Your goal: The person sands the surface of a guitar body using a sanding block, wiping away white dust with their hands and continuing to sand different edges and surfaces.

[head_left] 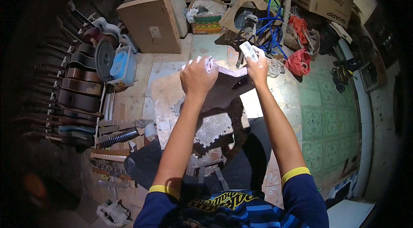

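My left hand point(199, 76) is closed round the edge of a dark guitar body point(221, 92), with pale dust on the fingers. The body is tilted up above my lap; its curved rim is whitish pink and a dark hole shows near its right side. In my right hand point(258, 66) a small white block point(248, 51) sits between thumb and fingers, just above the body's right end. Whether that hand also touches the rim is hard to see. Below the body lies a grey foam mat point(214, 128) with toothed edges, over a pale board point(165, 92).
Guitars point(79, 99) stand in a row at left, beside a clear tub point(124, 71) with a blue item. Saws point(114, 155) lie at lower left. Behind are a wooden panel point(150, 23), a patterned basket point(206, 23), a blue hose point(275, 30) and a red bag point(299, 62).
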{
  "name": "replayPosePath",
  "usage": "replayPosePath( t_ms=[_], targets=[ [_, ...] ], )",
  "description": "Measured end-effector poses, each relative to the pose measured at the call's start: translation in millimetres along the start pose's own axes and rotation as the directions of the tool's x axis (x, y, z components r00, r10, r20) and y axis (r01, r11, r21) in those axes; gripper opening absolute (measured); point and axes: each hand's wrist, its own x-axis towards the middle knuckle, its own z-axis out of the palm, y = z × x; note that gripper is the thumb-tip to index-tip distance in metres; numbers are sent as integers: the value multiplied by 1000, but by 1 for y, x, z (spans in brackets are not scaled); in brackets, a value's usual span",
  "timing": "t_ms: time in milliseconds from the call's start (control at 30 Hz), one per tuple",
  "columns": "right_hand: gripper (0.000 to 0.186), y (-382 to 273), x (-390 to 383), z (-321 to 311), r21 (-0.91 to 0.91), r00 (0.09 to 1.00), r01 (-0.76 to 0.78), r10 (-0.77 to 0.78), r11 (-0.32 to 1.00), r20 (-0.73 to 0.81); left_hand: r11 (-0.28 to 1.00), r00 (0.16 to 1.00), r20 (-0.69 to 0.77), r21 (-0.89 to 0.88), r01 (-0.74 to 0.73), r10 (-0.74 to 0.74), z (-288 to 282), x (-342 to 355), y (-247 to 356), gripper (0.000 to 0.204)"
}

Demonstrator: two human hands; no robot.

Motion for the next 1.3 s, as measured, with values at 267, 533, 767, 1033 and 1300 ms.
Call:
replayPosePath(
  t_ms=[267, 533, 767, 1033, 1300],
  targets=[
    [44, 15, 14, 8, -95, 999, -34, 35, 995, 11, 925, 963, -62, -300, 234, -264, 18, -3, -42, 32],
    [40, 34, 19, 19, 7, 999, 27, -27, 1000, 23, 530, 647, -40, -614, 585, -762, 117, -102, -132, 44],
    [38, 40, 11, -3, -9, 990, 121, -120, 993, 68, 812, 818, 167, -124, 571, -550, 106, -200, -170, 37],
    [37, 58, 12, -22, 0, 990, 114, -114, 993, 84, 562, 509, 408, 14, 827, -758, 67, -191, -150, 53],
    [36, 56, 11, -19, -5, 978, 188, -186, 982, 95, 681, 791, -83, -568, 461, -606, 87, -156, -47, 72]
  ],
)
